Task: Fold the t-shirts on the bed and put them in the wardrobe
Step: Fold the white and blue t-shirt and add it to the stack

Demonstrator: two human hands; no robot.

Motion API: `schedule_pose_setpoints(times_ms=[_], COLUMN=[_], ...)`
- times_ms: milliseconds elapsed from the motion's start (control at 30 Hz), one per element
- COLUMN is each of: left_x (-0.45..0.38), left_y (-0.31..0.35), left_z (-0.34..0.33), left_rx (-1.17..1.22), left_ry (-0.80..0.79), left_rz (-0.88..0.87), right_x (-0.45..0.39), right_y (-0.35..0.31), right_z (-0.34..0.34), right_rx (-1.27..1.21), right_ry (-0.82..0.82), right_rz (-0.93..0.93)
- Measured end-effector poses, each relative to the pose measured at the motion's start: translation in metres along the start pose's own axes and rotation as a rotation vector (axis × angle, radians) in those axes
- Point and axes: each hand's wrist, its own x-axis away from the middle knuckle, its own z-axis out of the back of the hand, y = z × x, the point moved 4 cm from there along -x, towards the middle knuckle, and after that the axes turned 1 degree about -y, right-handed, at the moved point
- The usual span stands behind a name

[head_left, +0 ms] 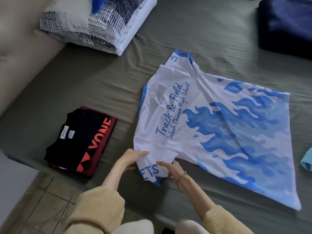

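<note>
Far beyond the fingers, at upper left, a patterned pillow lay on the bed. Left of the fingers, a folded stack sat flat on the sheet: a black shirt with orange lettering on top of a dark red one, apart from both hands. Left hand pinched the white cloth at the near shoulder of the t-shirt, thumb on top, fingers curled under the edge. Right hand gripped the near sleeve just beside it, fingers clamped on the fabric; a bracelet showed on the wrist. The t-shirt lay spread back-up on the bed, white with blue flames, stretching up and right from the fingers. Far right of the fingers, a light blue cloth showed at the frame edge; a dark blue blanket lay at upper right.
</note>
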Motion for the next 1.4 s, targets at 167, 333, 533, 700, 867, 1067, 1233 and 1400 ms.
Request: schedule_pose_setpoints(times_ms=[167,333,533,700,867,1067,1233,1400], left_x=[-0.001,-0.004,-0.003,-0.002,0.001,0.019,0.024,0.028], left_y=[-0.014,-0.023,-0.041,-0.052,-0.051,-0.04,-0.008,0.018], left_z=[-0.002,0.006,0.001,0.0,0.001,-0.017,-0.061,-0.133], left_rx=[0.09,-0.057,-0.292,-0.391,-0.45,-0.518,-0.777,-1.065], left_ry=[0.026,0.237,0.183,0.22,0.39,0.64,0.751,0.418], left_rz=[-0.02,-0.079,-0.02,0.031,0.037,-0.013,-0.388,-0.814], right_x=[-0.007,-0.007,-0.005,-0.009,-0.001,0.009,0.013,0.029], right_y=[0.007,0.018,0.023,0.036,0.038,0.032,0.032,0.037], right_z=[0.013,0.025,0.026,0.038,0.042,0.084,0.139,0.2], right_rx=[-0.496,-0.254,-0.004,0.545,0.916,0.155,-0.399,-0.523], right_ry=[0.082,0.128,0.096,0.158,0.145,0.426,0.686,0.947], right_rz=[-0.028,-0.083,-0.122,-0.034,-0.104,-0.08,-0.095,-0.104])
